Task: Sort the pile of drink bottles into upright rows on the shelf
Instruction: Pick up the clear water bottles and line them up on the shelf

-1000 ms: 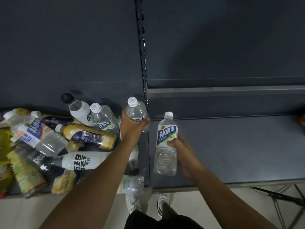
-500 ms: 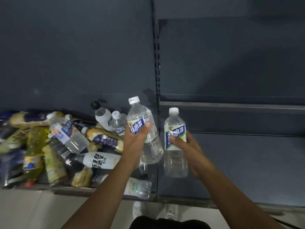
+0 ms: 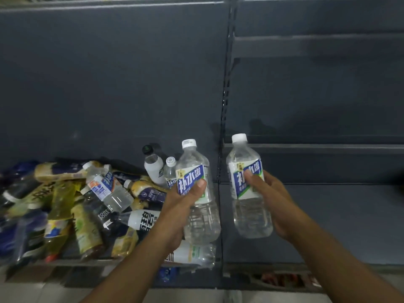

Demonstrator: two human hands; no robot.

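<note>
My left hand [image 3: 181, 206] grips a clear bottle with a blue and white label [image 3: 196, 193], upright, held above the pile's right edge. My right hand [image 3: 269, 200] grips a second, matching clear bottle [image 3: 249, 186], also upright, in the air over the right shelf bay. A pile of drink bottles [image 3: 87, 204] lies jumbled on the left shelf bay: yellow, dark and clear ones, mostly on their sides. The right shelf board [image 3: 338, 219] carries no bottles in view.
A slotted upright post [image 3: 224, 106] divides the two bays. A dark back panel rises behind both. A higher shelf ledge [image 3: 317, 147] crosses the right bay behind the held bottle. Below the shelf front edge [image 3: 262, 267] lies pale floor.
Both hands have lifted their bottles higher and closer to me. The left bottle has come up out of the pile. The view has tilted up, showing more of the back panel.
</note>
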